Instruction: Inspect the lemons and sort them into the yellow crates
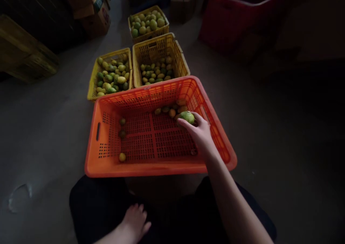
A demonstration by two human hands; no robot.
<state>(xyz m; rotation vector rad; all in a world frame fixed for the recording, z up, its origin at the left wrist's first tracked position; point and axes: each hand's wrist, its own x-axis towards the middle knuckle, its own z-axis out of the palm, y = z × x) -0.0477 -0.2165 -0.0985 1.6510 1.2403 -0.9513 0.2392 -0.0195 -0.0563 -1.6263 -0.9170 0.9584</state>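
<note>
Over the right side of an orange plastic crate (151, 169), my right hand (201, 130) is closed around a green citrus fruit (187, 117), which looks like a lemon or lime. Below it in the crate, several yellowish and brownish fruits (171, 113) are gathered in the far right corner. Along the crate's left side lie a yellow fruit (122, 157) and two darker ones (122, 133). My left hand (135, 219) rests on my dark-trousered leg, its fingers stretched out and holding nothing.
Behind the orange crate stand yellow crates of green-yellow fruit: one at left (91, 80), one in the middle (181, 59), one farther back (151, 36). A large red bin (218, 24) is at upper right. Cardboard boxes (95, 21) are stacked at upper left.
</note>
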